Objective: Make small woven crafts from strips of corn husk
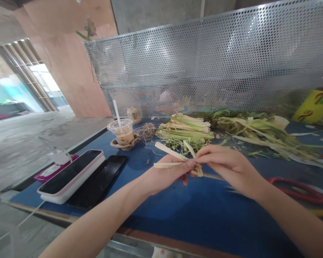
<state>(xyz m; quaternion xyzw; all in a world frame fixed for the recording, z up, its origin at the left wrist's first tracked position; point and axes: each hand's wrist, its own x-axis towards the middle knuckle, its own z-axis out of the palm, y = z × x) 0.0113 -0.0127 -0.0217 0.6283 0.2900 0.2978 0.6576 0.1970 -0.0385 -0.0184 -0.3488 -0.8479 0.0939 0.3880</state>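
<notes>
Above the blue table, pale husk strips are gripped by the left hand and pinched by the right hand; their long axis is laid crosswise, loose ends fanned leftward, a thin stick directed rightward; brown drink is held in a cup, seated in a cardboard holder.

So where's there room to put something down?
Biggest patch: blue tabletop between the left hand, right hand and front edge. Smaller: between the black phone and left hand. Behind the hands it's crowded with the green bundle and leafy heap.
</notes>
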